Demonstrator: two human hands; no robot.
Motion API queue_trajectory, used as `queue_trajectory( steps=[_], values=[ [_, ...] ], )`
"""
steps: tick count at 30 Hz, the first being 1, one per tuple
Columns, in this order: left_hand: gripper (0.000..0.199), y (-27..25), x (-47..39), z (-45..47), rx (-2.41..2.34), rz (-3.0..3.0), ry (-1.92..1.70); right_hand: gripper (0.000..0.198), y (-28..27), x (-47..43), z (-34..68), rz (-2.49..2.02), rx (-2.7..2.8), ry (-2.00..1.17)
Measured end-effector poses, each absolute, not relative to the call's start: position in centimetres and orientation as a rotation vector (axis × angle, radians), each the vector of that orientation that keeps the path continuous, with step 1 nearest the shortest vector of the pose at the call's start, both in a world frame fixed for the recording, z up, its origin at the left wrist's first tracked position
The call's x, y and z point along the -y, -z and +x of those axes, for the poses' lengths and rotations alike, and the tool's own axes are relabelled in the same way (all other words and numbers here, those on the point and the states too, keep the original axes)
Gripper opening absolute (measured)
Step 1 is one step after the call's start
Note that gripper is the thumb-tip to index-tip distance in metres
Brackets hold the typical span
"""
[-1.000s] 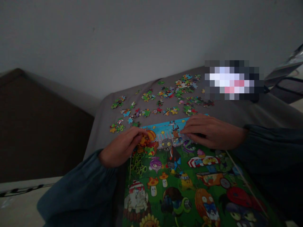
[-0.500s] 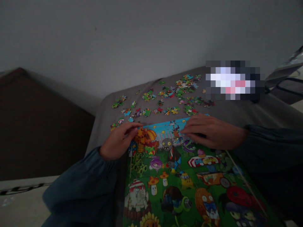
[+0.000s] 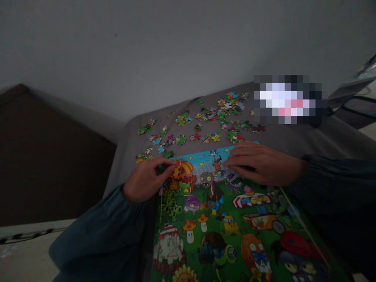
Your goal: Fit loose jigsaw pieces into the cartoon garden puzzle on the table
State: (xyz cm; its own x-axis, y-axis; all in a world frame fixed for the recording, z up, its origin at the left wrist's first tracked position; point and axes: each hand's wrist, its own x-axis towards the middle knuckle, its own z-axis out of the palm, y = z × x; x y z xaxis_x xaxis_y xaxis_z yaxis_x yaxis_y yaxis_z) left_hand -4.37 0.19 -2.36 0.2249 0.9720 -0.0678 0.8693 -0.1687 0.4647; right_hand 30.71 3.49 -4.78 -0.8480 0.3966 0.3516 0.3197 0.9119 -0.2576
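A colourful cartoon jigsaw puzzle (image 3: 202,235) lies in front of me, with green lawn, mushrooms and zombie figures, and a blue sky strip along its far edge. Over its far left corner, my left hand (image 3: 148,176) pinches a small orange puzzle piece (image 3: 178,167) between thumb and index finger, by the pumpkin picture. My right hand (image 3: 258,162) rests at the far right part of the puzzle. Its fingers are drawn together, the tips by the blue strip, and whatever they hold is hidden.
Several loose puzzle pieces (image 3: 207,114) are scattered on the grey cloth (image 3: 188,150) beyond the puzzle. A pixelated bright object (image 3: 288,100) is at the back right. A pale wall (image 3: 176,51) rises behind, and a dark brown panel (image 3: 49,164) stands at the left.
My left hand has drawn slightly down toward me, and its fingertips now show an orange piece over the corner. My right hand has barely moved.
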Motion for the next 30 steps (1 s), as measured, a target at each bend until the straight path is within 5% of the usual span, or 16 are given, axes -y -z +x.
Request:
queue_trajectory(
  steps=[12,20,30],
  values=[
    [0.059,2.4,-0.5,-7.9,-1.331,2.486,-0.256,0.030,4.9,-3.5,30.7,-0.531,2.659,-0.286],
    [0.046,4.4,-1.5,-9.9,-1.314,2.536,-0.095,0.029,4.9,-3.6,30.7,-0.518,2.668,-0.278],
    [0.068,3.4,-1.4,-9.7,-1.391,2.463,-0.121,0.029,4.8,-3.5,30.7,-0.529,2.674,-0.280]
  ],
)
